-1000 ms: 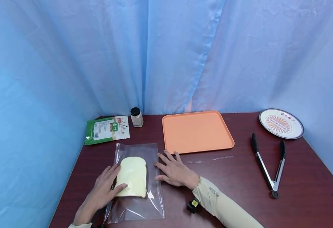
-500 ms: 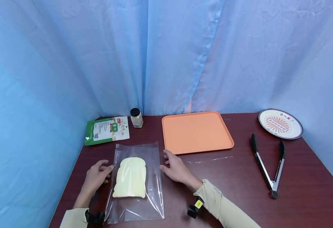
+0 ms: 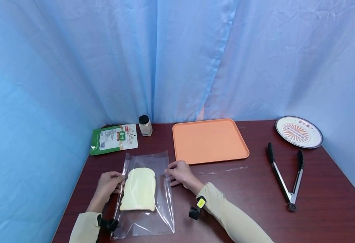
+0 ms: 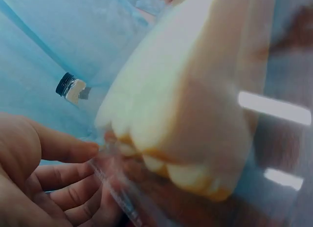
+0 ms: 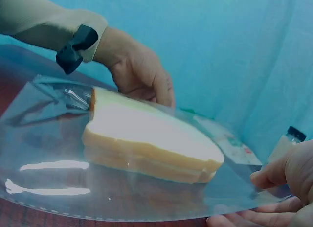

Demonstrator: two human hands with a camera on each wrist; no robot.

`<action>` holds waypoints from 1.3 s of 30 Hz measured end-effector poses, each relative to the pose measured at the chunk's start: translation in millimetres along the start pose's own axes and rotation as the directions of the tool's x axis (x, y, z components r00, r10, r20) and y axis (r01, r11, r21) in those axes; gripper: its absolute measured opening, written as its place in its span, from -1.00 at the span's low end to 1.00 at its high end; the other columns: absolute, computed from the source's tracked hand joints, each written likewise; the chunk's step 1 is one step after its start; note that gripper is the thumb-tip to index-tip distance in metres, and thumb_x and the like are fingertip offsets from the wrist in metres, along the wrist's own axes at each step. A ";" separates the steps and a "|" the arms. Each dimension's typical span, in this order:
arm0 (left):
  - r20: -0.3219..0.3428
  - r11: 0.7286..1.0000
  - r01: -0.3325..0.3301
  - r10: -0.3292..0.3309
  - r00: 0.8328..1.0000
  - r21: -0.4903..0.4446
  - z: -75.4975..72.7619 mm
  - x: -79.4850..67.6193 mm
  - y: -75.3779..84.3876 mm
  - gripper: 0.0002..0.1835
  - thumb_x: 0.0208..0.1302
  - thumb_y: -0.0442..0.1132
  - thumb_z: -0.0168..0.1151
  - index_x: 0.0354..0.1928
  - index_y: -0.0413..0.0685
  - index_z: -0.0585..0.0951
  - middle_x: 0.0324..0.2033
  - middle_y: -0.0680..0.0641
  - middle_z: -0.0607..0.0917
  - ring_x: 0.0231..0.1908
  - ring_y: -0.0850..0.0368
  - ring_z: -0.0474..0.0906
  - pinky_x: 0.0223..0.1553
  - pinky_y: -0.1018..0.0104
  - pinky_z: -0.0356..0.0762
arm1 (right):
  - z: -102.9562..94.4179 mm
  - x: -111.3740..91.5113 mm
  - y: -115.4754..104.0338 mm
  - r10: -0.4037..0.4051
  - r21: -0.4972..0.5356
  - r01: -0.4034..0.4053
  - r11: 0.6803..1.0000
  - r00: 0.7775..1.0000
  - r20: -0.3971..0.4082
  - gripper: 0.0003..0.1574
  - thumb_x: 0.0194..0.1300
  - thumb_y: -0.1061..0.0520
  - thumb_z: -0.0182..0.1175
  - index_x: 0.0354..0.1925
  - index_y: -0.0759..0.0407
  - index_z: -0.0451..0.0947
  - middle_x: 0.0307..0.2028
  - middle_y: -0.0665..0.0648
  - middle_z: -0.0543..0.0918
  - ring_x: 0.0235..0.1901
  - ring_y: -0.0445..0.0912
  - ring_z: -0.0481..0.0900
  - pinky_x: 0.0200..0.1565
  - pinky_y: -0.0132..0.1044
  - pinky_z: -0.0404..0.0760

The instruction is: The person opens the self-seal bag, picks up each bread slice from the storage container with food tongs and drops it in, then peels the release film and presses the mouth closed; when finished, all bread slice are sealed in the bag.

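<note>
Bread slices (image 3: 139, 189) lie inside a clear plastic bag (image 3: 145, 225) at the left front of the table. From the side, the right wrist view shows the bread (image 5: 151, 139) in stacked layers. My left hand (image 3: 107, 185) pinches the bag's left edge between thumb and fingers, beside the bread. On the opposite side, my right hand (image 3: 182, 175) pinches the right edge, its thumb above the film and fingers below in the right wrist view. Neither hand touches the bread directly.
An orange tray (image 3: 211, 141) sits just beyond my right hand. Behind the bag are a green-and-white packet (image 3: 113, 139) and a black-lidded jar (image 3: 145, 126). Tongs (image 3: 287, 182) and a patterned plate (image 3: 299, 132) lie at right. A thin clear strip (image 3: 223, 170) lies below the tray.
Both hands have come off their flat rest at the bag's sides. My left hand drew back off the bread, then each hand took hold of its side edge of the bag.
</note>
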State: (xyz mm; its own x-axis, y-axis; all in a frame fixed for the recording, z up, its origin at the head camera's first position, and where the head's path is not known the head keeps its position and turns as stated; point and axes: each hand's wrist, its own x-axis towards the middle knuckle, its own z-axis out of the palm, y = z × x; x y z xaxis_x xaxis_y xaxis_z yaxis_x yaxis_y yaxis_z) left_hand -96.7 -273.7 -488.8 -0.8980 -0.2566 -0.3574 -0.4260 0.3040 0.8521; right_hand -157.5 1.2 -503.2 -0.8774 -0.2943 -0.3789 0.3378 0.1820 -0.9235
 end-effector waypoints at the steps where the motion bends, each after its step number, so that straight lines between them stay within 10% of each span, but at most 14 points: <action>1: -0.005 1.000 -0.002 0.002 1.000 -0.003 0.8 0.3 -0.1 -0.73 0.38 -0.34 0.11 -0.07 -0.48 0.61 -0.58 0.01 0.64 -0.64 0.27 0.52 -0.59 0.43 0.55 | 1.5 1.3 0.6 -0.005 -0.013 0.005 1.000 1.000 -0.007 -0.68 0.28 0.26 0.20 -0.05 0.46 0.56 -0.41 0.23 0.74 -0.59 -0.18 0.67 -0.52 -0.24 0.70; 13: -0.054 0.995 -0.091 0.089 0.995 -0.036 -5.4 -9.7 12.0 -0.77 0.41 -0.36 0.15 -0.07 -0.46 0.62 -0.53 0.00 0.69 -0.54 0.26 0.61 -0.49 0.35 0.65 | 3.6 -4.3 -11.3 -0.191 -0.067 0.186 0.980 0.979 -0.073 -0.87 0.31 0.32 0.21 -0.26 0.41 0.66 -0.39 0.32 0.78 -0.59 -0.21 0.69 -0.52 -0.23 0.71; 19: -0.145 0.972 -0.229 0.220 0.965 -0.054 -15.1 -25.9 33.1 -0.79 0.42 -0.38 0.17 -0.07 -0.44 0.64 -0.49 0.05 0.70 -0.52 0.31 0.63 -0.41 0.36 0.69 | 0.0 -28.1 -40.0 -0.439 -0.162 0.422 0.892 0.894 -0.087 -0.92 0.27 0.33 0.27 -0.31 0.35 0.69 -0.42 0.34 0.78 -0.50 0.03 0.76 -0.46 -0.24 0.72; 30: -0.318 0.841 -0.532 0.481 0.817 -0.096 -18.5 -75.3 53.5 -0.90 0.32 -0.52 0.21 -0.20 -0.42 0.66 -0.46 0.25 0.74 -0.43 0.34 0.70 -0.33 0.46 0.66 | -19.7 -78.5 -76.1 -0.781 -0.350 0.722 0.596 0.623 -0.045 -0.94 0.29 0.23 0.33 -0.29 0.20 0.74 -0.39 0.14 0.80 -0.42 -0.18 0.74 -0.33 -0.39 0.70; 36: -0.289 0.751 -0.660 0.627 0.724 -0.024 -8.4 -83.2 40.4 -0.88 0.19 -0.61 0.28 -0.26 -0.38 0.70 -0.37 0.26 0.74 -0.34 0.39 0.68 -0.28 0.57 0.60 | -29.7 -76.3 -65.4 -0.805 -0.386 0.738 0.553 0.593 -0.022 -0.95 0.24 0.28 0.36 -0.30 0.21 0.75 -0.38 0.13 0.81 -0.40 -0.24 0.72 -0.30 -0.48 0.67; 39: -0.280 0.708 -0.706 0.677 0.681 -0.005 -6.5 -86.6 38.2 -0.83 0.13 -0.65 0.28 -0.26 -0.36 0.72 -0.30 0.27 0.74 -0.24 0.41 0.68 -0.20 0.57 0.61 | -32.5 -76.0 -60.9 -0.855 -0.403 0.784 0.472 0.519 0.006 -0.93 0.21 0.31 0.37 -0.31 0.21 0.75 -0.39 0.13 0.81 -0.40 -0.22 0.73 -0.29 -0.50 0.66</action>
State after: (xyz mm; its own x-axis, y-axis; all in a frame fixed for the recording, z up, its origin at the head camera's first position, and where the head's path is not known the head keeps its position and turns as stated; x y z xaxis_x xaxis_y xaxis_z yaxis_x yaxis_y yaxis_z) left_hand -34.5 -245.8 -422.8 -0.8691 -0.2256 0.4402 0.3327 0.3919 0.8577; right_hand -122.4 42.9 -416.1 -0.7417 -0.3141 0.5927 -0.6655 0.2339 -0.7088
